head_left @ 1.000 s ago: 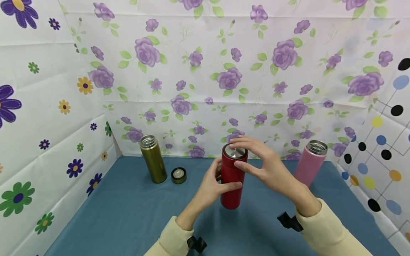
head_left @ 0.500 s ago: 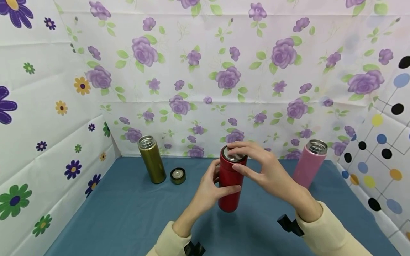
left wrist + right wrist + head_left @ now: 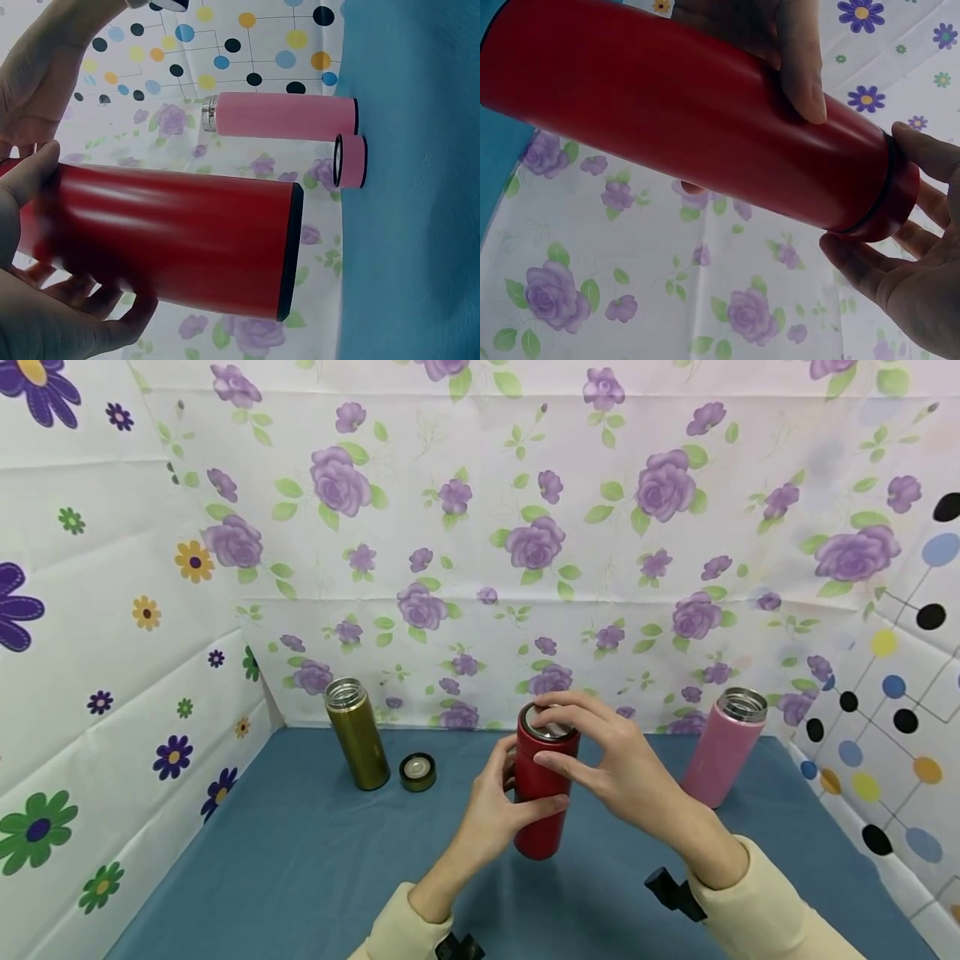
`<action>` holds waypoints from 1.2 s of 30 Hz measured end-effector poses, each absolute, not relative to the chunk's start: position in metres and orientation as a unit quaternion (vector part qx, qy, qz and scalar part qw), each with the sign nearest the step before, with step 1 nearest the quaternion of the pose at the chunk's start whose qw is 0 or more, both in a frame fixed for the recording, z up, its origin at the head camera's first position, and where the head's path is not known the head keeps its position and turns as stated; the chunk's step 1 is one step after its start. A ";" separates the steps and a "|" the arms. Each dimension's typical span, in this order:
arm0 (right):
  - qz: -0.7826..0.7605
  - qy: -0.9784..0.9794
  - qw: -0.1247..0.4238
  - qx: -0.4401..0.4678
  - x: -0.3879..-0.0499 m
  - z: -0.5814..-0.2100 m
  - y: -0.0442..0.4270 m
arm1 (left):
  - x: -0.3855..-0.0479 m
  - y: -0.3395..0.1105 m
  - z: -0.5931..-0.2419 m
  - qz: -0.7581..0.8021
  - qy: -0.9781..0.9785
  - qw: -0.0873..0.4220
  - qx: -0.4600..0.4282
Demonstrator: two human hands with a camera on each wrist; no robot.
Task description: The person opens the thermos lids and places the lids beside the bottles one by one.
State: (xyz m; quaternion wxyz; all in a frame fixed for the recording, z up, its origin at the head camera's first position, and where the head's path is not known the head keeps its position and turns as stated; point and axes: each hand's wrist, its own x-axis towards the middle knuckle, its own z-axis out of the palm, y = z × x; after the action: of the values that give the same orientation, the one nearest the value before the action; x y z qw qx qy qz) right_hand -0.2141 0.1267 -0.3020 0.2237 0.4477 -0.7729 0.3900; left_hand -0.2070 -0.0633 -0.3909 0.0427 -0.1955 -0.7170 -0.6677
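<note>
A red thermos (image 3: 538, 839) hangs a little above the table, slightly tilted. My left hand (image 3: 495, 810) grips its body, with the thumb across the near side and the fingers behind. At the top, my right hand (image 3: 626, 768) holds the lid (image 3: 551, 731), which has a silvery top and a red rim. In the right wrist view a dark ring parts this lid (image 3: 901, 199) from the body, and the thumb and fingertips spread around it. The left wrist view shows the thermos's black base (image 3: 291, 251) apart from the blue tabletop.
An olive-gold thermos (image 3: 358, 739) without a lid stands at the back left, beside its lid (image 3: 417, 772). At the right stands a lidless pink thermos (image 3: 723, 747); its pink lid (image 3: 351, 161) shows in the left wrist view. Patterned cloth walls (image 3: 450, 560) border the blue table (image 3: 300, 860).
The red thermos has come slightly nearer, both hands still on it. My right hand has shifted a little left, its fingers and thumb farther around the lid.
</note>
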 end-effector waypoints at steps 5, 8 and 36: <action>0.395 -0.774 0.226 0.441 -0.214 -0.301 0.128 | -0.208 -0.065 -0.390 -0.665 -0.719 0.041 -0.198; 0.403 -0.771 0.228 0.438 -0.212 -0.299 0.129 | -0.209 -0.066 -0.389 -0.661 -0.721 0.034 -0.203; 0.457 -0.735 0.116 0.488 -0.221 -0.292 0.146 | -0.210 -0.074 -0.384 -0.663 -0.706 -0.032 -0.245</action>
State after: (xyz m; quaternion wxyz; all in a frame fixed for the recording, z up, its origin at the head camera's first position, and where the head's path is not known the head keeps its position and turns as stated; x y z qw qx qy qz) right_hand -0.2209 0.1462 -0.2923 0.1165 0.4878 -0.7346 0.4569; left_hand -0.2098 -0.0738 -0.3843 -0.0317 -0.2451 -0.7064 -0.6632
